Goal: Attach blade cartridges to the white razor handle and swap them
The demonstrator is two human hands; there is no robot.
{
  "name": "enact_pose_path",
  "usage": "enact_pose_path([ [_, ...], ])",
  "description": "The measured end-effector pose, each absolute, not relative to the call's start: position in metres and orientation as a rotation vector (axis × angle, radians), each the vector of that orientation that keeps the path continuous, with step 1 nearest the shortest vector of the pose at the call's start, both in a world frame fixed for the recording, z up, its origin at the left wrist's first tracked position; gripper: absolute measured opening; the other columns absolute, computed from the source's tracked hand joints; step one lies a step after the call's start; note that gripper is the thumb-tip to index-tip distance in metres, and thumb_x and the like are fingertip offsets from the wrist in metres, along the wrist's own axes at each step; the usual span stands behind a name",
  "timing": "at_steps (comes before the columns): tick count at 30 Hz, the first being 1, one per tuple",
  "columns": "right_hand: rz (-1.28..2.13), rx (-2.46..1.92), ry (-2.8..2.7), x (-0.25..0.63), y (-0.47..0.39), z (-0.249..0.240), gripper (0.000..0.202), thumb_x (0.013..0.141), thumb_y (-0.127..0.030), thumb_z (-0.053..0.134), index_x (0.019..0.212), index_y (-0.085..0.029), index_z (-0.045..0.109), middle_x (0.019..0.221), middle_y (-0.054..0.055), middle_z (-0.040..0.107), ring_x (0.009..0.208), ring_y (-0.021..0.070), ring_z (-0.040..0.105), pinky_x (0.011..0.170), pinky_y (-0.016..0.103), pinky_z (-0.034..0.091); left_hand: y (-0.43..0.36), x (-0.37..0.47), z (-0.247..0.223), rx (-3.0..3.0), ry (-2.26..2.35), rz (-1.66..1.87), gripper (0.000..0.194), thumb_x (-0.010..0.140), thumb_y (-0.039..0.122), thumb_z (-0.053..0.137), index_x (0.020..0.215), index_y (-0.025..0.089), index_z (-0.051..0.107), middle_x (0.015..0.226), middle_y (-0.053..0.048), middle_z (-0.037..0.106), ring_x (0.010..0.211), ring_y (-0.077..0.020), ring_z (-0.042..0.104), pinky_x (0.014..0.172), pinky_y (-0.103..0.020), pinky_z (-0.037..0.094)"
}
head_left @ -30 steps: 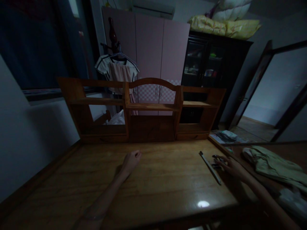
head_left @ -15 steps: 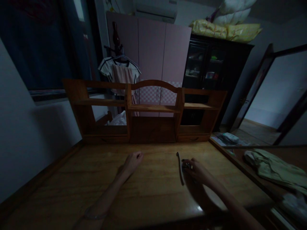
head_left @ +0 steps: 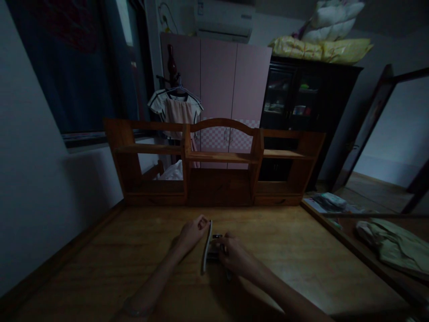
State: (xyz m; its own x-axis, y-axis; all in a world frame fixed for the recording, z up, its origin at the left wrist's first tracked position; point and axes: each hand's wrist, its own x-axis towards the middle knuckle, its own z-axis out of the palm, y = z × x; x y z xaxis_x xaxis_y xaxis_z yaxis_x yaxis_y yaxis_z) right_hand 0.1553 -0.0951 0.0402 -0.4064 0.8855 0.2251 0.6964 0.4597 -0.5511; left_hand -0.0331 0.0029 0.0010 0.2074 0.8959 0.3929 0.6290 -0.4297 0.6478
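Observation:
My right hand (head_left: 234, 255) is closed on a tool made of a long, thin, slightly curved strip (head_left: 207, 250) with a small dark, shiny metal part (head_left: 217, 236) behind it. The strip stands nearly lengthwise to me, just above or on the wooden desk top (head_left: 150, 277); contact is hard to tell in the dim light. Close by on the left, my left hand (head_left: 191, 233) has curled fingers beside the strip's far end. Whether those fingers touch the strip or pinch something small is hidden.
A wooden shelf unit (head_left: 219, 157) with small drawers stands along the desk's back edge. A raised wooden rim (head_left: 348, 255) runs down the right side. Beyond it lies a pale green garment (head_left: 395, 248). A white wall (head_left: 90, 179) closes off the left.
My right hand has carried the strip leftward, up to my left hand. The left hand has stayed nearly in place, curled. The view has tilted up slightly and turned a little left.

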Motion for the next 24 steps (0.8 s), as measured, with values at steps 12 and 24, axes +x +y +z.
enact_pose_path([
  [12,0.009,-1.209,-1.945,0.224,-0.024,0.037,0.042,0.081,-0.01,0.043,0.122,-0.02,0.046,0.102,0.008,0.055,0.081,0.0177,0.055,0.072,0.029,0.044,-0.004,-0.03,0.001,2.272,1.266,0.86,0.044,0.075,0.021,0.052,0.119,0.02,0.054,0.084,-0.001,0.061,0.074,-0.0151,0.055,0.069,-0.024,0.041],
  [24,0.262,-1.093,-1.969,0.227,-0.033,0.02,0.056,0.089,-0.016,0.043,0.142,-0.023,0.027,0.103,0.007,0.062,0.077,0.0173,0.059,0.071,0.031,0.048,-0.007,-0.033,-0.001,2.256,1.261,0.77,0.052,0.076,0.019,0.051,0.128,0.021,0.047,0.077,0.001,0.057,0.066,-0.0131,0.05,0.062,-0.023,0.036],
])
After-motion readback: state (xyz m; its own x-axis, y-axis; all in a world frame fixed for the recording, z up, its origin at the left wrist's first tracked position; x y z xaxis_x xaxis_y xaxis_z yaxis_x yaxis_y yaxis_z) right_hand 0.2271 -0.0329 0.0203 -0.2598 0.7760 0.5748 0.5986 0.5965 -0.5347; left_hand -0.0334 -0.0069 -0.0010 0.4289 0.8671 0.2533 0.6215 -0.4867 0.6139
